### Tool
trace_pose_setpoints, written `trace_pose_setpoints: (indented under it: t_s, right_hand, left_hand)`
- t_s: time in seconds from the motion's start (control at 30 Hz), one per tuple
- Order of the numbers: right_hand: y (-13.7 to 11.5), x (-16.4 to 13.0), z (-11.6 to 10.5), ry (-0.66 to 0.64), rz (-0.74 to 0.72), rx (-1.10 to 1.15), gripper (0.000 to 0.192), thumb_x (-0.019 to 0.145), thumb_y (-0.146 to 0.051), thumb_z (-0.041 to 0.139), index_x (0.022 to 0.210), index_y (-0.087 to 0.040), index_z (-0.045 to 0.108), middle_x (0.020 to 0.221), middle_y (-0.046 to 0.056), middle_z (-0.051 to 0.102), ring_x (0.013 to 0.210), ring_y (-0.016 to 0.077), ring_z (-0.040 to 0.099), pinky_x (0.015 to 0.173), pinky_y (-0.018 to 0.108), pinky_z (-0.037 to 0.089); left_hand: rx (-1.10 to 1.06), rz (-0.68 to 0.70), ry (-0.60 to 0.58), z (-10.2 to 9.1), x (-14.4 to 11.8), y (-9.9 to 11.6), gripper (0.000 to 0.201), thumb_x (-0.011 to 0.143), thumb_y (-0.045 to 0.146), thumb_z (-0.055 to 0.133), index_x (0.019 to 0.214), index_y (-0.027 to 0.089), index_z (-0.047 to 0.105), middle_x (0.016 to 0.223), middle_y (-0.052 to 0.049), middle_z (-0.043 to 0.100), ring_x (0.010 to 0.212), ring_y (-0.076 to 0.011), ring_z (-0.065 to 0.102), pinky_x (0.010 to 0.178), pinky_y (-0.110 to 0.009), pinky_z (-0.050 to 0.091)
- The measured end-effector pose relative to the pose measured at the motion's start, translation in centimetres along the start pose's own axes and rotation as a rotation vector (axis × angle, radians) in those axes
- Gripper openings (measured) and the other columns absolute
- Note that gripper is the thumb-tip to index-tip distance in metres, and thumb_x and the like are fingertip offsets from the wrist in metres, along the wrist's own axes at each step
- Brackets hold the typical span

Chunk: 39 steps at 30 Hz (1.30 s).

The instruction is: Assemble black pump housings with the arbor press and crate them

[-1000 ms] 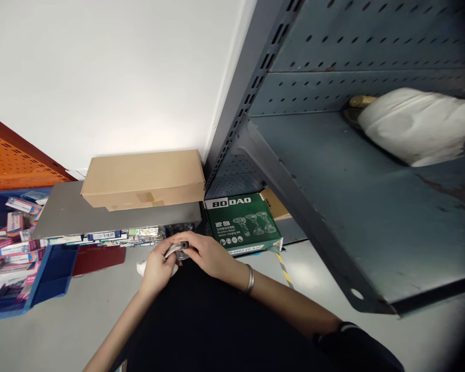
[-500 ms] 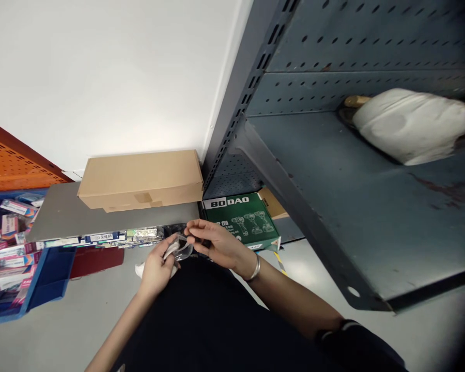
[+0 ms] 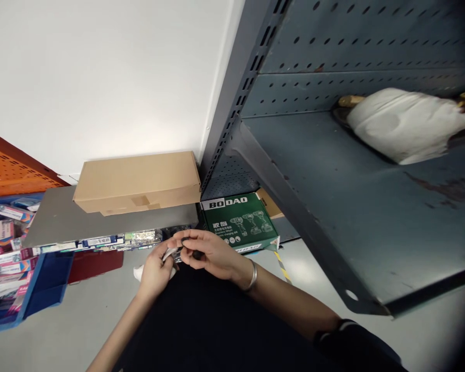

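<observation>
My left hand is closed on a crumpled white thing, which looks like thin cloth or a bag; part of it sticks out beyond the palm. Clear plastic shows beside those fingers. My right hand, with a silver bracelet on the wrist, meets the left fingertips in front of my dark clothing. Pinched in its fingers is a small black object, with a dark curved part near the fingertips. Its exact kind is too small to make out.
A cardboard box lies on a grey shelf. Past my right hand is a green BODAO drill box. A blue bin of small packages stands left. At right, a metal shelf holds a white bundle.
My right hand has turned and lowered slightly, bringing the black object more into view. Less clear plastic shows between the hands. The left hand stays nearly in place.
</observation>
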State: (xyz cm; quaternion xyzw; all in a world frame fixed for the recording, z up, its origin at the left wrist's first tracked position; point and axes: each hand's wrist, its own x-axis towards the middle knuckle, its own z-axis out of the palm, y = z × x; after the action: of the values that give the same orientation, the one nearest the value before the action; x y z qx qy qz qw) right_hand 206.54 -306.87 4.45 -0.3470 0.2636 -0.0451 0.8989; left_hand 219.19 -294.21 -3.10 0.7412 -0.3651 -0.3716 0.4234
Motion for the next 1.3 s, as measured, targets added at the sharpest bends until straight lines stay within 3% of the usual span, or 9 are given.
trace_pose_setpoints:
  t_s: [0.13, 0.2, 0.3, 0.67, 0.97, 1.07, 1.13, 1.23, 1.3]
  right_hand:
    - [0.6, 0.1, -0.2, 0.061, -0.164, -0.449, 0.016, 0.085, -0.03, 0.065, 0.096, -0.018, 0.063, 0.061, -0.004, 0.057, 0.048, 0.0075, 0.044, 0.046, 0.02, 0.03]
    - [0.7, 0.0, -0.3, 0.092, -0.316, -0.801, 0.011, 0.087, -0.026, 0.064, 0.094, -0.019, 0.067, 0.074, 0.0, 0.064, 0.063, 0.011, 0.055, 0.06, 0.023, 0.042]
    - [0.7, -0.3, -0.4, 0.087, -0.489, -1.164, 0.016, 0.09, -0.022, 0.061, 0.103, -0.021, 0.07, 0.093, 0.003, 0.067, 0.086, 0.0159, 0.06, 0.08, 0.028, 0.045]
    - [0.6, -0.6, -0.6, 0.032, -0.522, -1.184, 0.029, 0.09, -0.016, 0.061, 0.117, -0.024, 0.064, 0.087, 0.0, 0.058, 0.077, 0.0126, 0.056, 0.077, 0.024, 0.046]
    - [1.4, -0.3, -1.4, 0.09, -0.431, -1.691, 0.028, 0.096, -0.028, 0.053, 0.122, -0.018, 0.058, 0.103, 0.009, 0.063, 0.088, 0.021, 0.061, 0.077, 0.031, 0.049]
    - [1.4, -0.1, -1.3, 0.062, -0.425, -1.605, 0.033, 0.093, -0.026, 0.057, 0.125, -0.02, 0.056, 0.106, 0.009, 0.062, 0.09, 0.0203, 0.06, 0.078, 0.031, 0.048]
    - [1.3, 0.1, -1.1, 0.08, -0.41, -1.382, 0.029, 0.091, -0.024, 0.06, 0.12, -0.022, 0.06, 0.095, 0.004, 0.062, 0.084, 0.017, 0.057, 0.076, 0.03, 0.046]
    - [0.8, 0.3, -1.1, 0.139, -0.249, -0.717, 0.02, 0.089, -0.029, 0.061, 0.107, -0.02, 0.062, 0.073, -0.002, 0.053, 0.063, 0.0105, 0.048, 0.059, 0.023, 0.041]
    - [0.4, 0.4, -1.1, 0.124, -0.12, -0.258, 0.02, 0.087, -0.031, 0.062, 0.102, -0.017, 0.062, 0.073, -0.002, 0.052, 0.062, 0.0094, 0.047, 0.053, 0.02, 0.037]
  left_hand:
    - [-0.012, 0.006, -0.018, 0.0, 0.1, 0.2, 0.049, 0.077, 0.013, 0.047, 0.122, 0.018, 0.064, 0.12, -0.008, 0.068, 0.104, -0.0222, 0.065, 0.093, -0.035, 0.05]
    - [-0.015, 0.006, -0.027, -0.1, 0.1, 0.2, 0.049, 0.077, 0.013, 0.047, 0.123, 0.018, 0.064, 0.12, -0.008, 0.069, 0.093, -0.0204, 0.068, 0.089, -0.034, 0.052]
    - [-0.009, 0.019, -0.018, -0.1, 0.1, 0.3, 0.048, 0.076, 0.012, 0.047, 0.121, 0.018, 0.066, 0.118, -0.008, 0.069, 0.093, -0.0209, 0.067, 0.091, -0.035, 0.051]
    - [-0.004, 0.055, -0.006, -0.3, -0.1, 0.5, 0.046, 0.076, 0.009, 0.048, 0.116, 0.019, 0.068, 0.105, -0.007, 0.072, 0.1, -0.0236, 0.064, 0.097, -0.039, 0.048]
    - [-0.037, 0.03, -0.015, 0.1, -0.4, -0.2, 0.053, 0.076, 0.011, 0.047, 0.126, 0.022, 0.062, 0.123, -0.006, 0.065, 0.089, -0.0177, 0.067, 0.092, -0.033, 0.051]
    - [-0.046, 0.024, -0.014, 0.1, -0.5, -0.2, 0.052, 0.076, 0.012, 0.047, 0.125, 0.022, 0.062, 0.119, -0.007, 0.067, 0.085, -0.0172, 0.067, 0.088, -0.032, 0.053]
    - [-0.049, 0.017, -0.011, 0.0, -0.6, -0.2, 0.051, 0.076, 0.012, 0.047, 0.124, 0.021, 0.063, 0.115, -0.007, 0.068, 0.081, -0.0171, 0.067, 0.087, -0.032, 0.053]
    - [-0.049, 0.005, -0.001, -0.1, -0.7, -0.2, 0.051, 0.076, 0.012, 0.048, 0.124, 0.019, 0.062, 0.11, -0.007, 0.07, 0.078, -0.0168, 0.068, 0.088, -0.033, 0.052]
    - [-0.05, -0.009, -0.003, -0.1, -0.7, -0.1, 0.051, 0.076, 0.013, 0.048, 0.125, 0.018, 0.062, 0.102, -0.006, 0.072, 0.074, -0.0166, 0.068, 0.087, -0.033, 0.052]
